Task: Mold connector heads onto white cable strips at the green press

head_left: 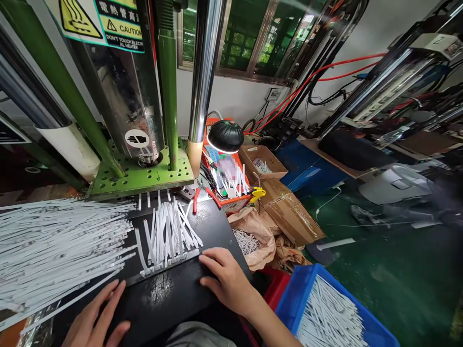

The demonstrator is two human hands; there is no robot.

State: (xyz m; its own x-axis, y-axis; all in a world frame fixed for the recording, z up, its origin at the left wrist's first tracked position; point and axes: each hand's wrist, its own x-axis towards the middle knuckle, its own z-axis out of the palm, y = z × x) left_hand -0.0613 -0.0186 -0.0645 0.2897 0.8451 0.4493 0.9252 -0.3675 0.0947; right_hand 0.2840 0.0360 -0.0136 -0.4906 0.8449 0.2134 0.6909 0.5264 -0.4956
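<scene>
Machinery (126,96) in green and polished steel stands at the far left, its drilled green base plate (177,173) at the back of a black worktop (181,289). Over the worktop's left side spreads a broad heap of white strips (65,236), most of them lying lengthwise. At the lower right, beside the worktop, a blue bin (300,289) is filled with more white strips. A brown cardboard carton (291,209) and a paper sack (265,236) with small white pieces inside stand beyond the right edge; near them a black lamp (226,135) leans over a red-orange tray (237,202).

The left hand (94,318) is spread, thumb well apart from the fingers, its fingertips at the left end of a narrow metal bar (183,258). The right hand (229,279) is spread too, holding nothing between thumb and fingers, fingertips at the bar's other end; whether either hand presses, I cannot tell. Between them, a fanned bunch of white strips (170,231) lies behind the slanting bar, near ends along it. Just beyond the bunch, red-handled pliers (197,200) lie with handles parted.
</scene>
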